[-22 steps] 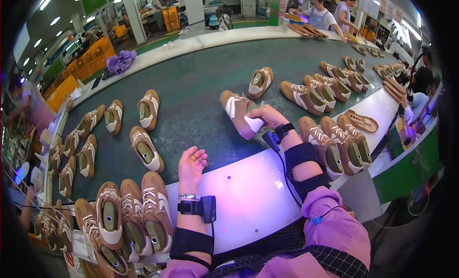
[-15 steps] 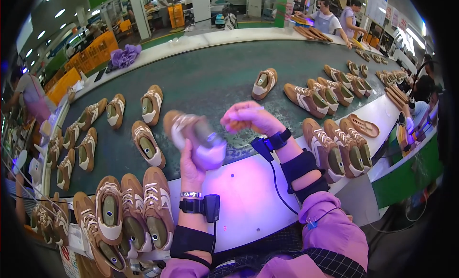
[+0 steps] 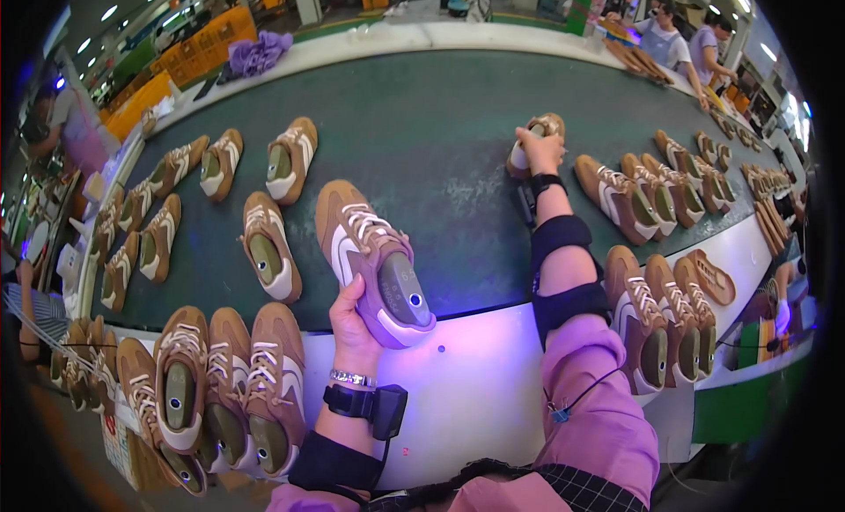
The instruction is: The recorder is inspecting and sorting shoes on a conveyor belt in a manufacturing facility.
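My left hand [image 3: 354,323] grips a tan sneaker [image 3: 374,257] by its heel and side, held tilted above the near edge of the green belt [image 3: 414,151]. The sneaker has white laces, white side stripes and a grey-green insole. My right arm reaches far out over the belt, and my right hand [image 3: 541,151] is closed around the heel part of another tan sneaker [image 3: 550,125]. My fingers cover much of that second shoe. Purple light falls on the white worktop [image 3: 466,380] in front of me.
Several matching sneakers [image 3: 264,252] stand on the belt at left, and more [image 3: 616,195] at right. Close rows of sneakers [image 3: 273,380] flank the worktop, with a loose tan sole [image 3: 711,279] at right. Purple cloth [image 3: 260,52] lies on the far ledge. Co-workers [image 3: 666,44] stand at the far right.
My right hand has moved from near the held sneaker out to the far one and taken hold of it. The left-hand sneaker has turned and now shows clearly. The view has shifted.
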{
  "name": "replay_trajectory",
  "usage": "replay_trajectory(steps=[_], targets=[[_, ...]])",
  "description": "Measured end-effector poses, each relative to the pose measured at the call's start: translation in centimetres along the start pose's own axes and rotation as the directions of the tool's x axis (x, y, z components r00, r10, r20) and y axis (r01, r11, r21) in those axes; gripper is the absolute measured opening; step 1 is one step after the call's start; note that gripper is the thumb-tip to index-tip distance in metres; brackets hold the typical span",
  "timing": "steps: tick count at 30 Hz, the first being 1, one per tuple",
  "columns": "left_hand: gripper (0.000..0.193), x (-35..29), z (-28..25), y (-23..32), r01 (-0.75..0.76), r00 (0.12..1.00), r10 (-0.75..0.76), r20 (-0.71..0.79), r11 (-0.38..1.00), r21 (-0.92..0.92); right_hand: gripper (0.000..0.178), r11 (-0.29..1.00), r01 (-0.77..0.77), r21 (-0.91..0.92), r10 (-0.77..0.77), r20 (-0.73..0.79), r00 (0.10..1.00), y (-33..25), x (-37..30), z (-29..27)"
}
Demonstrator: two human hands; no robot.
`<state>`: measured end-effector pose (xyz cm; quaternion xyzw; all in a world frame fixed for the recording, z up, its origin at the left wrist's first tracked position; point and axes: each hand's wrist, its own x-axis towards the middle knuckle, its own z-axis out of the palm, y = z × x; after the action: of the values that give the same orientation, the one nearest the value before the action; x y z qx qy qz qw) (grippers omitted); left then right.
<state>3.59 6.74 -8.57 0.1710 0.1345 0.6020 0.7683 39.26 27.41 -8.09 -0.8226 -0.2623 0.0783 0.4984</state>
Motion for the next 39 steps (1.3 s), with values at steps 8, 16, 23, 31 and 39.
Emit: replay_trajectory(steps=[8,16,23,31,39], targets=[[0.062,-0.3,0.6,0.4,0.050,0.999,-0.050,-0.019,0.999,0.011,0.076,0.956,-0.138,0.260,0.077,0.232,0.970,0.9,1.6,-0.6],[0.070,-1.2,1.4,1.2,0.148,0.984,-0.145,0.102,0.989,-0.024,0.049,0.233,-0.563,0.793,-0.234,0.608,0.759,-5.8,-4.3,-10.5],[0.086,-3.4,2.6,1.7,0.233,0.934,-0.214,0.286,0.972,-0.033,0.099,0.055,-0.636,0.770,-0.794,0.420,0.439,-9.0,-18.2,-19.7],[0.089,-3.4,1.5,0.3,0.237,0.903,-0.257,0.343,0.966,0.101,0.073,0.438,-0.438,0.785,-0.548,0.620,0.562,-1.6,-26.4,-22.6],[0.063,-3.4,0.0,-0.4,0.283,0.913,-0.293,0.284,0.956,0.078,0.081,0.546,-0.070,0.835,-0.649,0.474,0.595,1.4,-27.4,-21.0]])
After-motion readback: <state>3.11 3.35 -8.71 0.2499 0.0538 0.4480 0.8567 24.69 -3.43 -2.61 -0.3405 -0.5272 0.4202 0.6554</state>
